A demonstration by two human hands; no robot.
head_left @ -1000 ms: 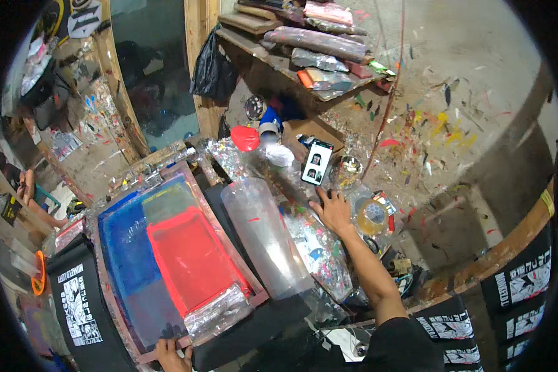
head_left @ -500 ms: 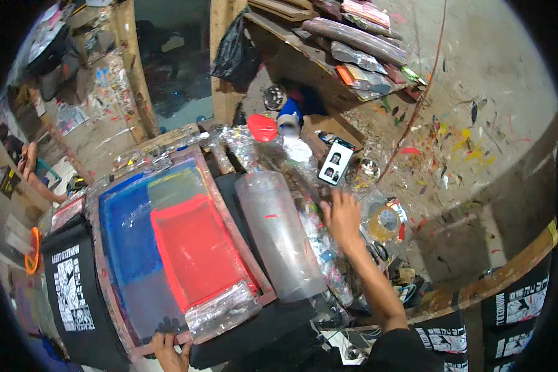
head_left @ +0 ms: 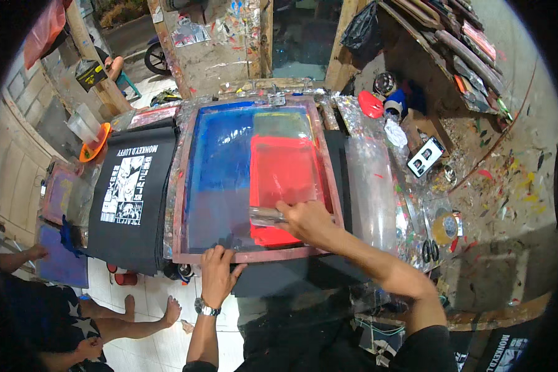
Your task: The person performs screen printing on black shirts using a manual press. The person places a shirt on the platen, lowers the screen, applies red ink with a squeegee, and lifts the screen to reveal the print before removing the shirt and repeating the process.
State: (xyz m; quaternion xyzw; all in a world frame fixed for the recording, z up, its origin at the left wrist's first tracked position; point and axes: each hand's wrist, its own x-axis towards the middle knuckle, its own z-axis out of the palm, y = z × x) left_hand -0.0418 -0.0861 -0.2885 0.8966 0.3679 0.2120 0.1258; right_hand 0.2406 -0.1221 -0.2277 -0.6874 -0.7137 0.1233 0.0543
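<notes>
A screen printing frame [head_left: 178, 204] with a wooden border lies in front of me, its mesh stained blue, grey and yellow. Bright red ink [head_left: 273, 237] covers a rectangle on its right half, smeared thinner in the upper part. My right hand [head_left: 310, 223] is closed around a squeegee [head_left: 263, 215], which rests across the red area; the hand hides its right part. At the frame's near edge, the fingers of my left hand [head_left: 219, 273] curl over the wood, thumb apart. Black fabric [head_left: 297, 276] shows below the frame.
Left of the frame lies a stack of black printed fabric [head_left: 105, 232]. To the right are a clear plastic sheet [head_left: 371, 186], a phone [head_left: 426, 157], scissors [head_left: 430, 249] and a tape roll [head_left: 443, 229]. Another person's legs [head_left: 130, 319] are at lower left.
My right hand has left the bench beside the phone and now grips the squeegee on the red ink. My left hand stays at the frame's near edge. The view has swung left.
</notes>
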